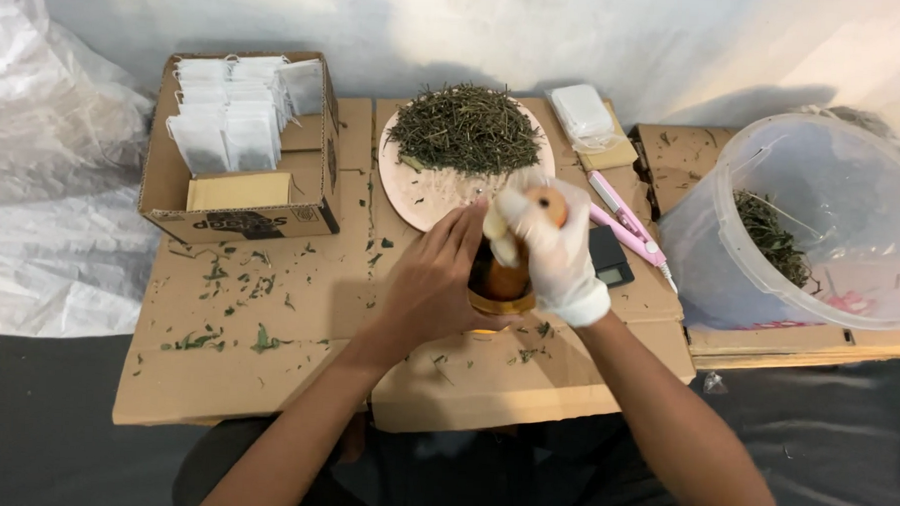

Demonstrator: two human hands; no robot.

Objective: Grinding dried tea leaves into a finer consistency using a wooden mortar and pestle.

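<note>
In the head view, a small wooden mortar stands near the middle of the flattened cardboard that serves as the work surface, a little toward its front edge, and both hands meet at it. The bare left hand is cupped against the mortar's left side, fingers curled around the wall and touching it. The right hand, in a white glove, comes from the right and is closed in a fist around the rounded top of a wooden pestle, which stands upright in the mortar directly above the bowl; so the mortar sits between the two hands, under the right and beside the left. Just behind the hands, toward the back edge, lies a pink round plate heaped with dried green herbs. At the back left corner stands an open cardboard box holding rows of white filter bags. To the right of the hands lie a pink heat sealer and a small black scale, with a clear packet of white bags behind them. At the right edge a translucent plastic bucket, tilted toward the person, holds more herbs. Green crumbs are scattered over the cardboard.
</note>
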